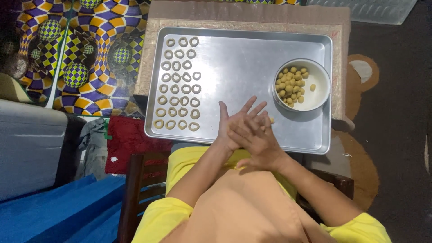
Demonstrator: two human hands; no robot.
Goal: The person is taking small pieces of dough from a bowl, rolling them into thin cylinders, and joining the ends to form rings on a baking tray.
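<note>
1. A big metal baking tray sits on a small table, taking up almost all of its top.
2. On the tray's left side, dough rings lie in neat rows, close together but apart, pale with open centres.
3. At the right end, inside the tray, stands a round metal bowl holding a heap of small dough balls, one ball lying apart from the heap.
4. Over the tray's near edge, the left hand and right hand are pressed palm to palm, fingers stretched out flat.
5. A little tan bit of dough peeks out at the fingertips; the rest is hidden between the palms.
6. Nothing lies between the hands and the rings or bowl, just bare tray.
</note>
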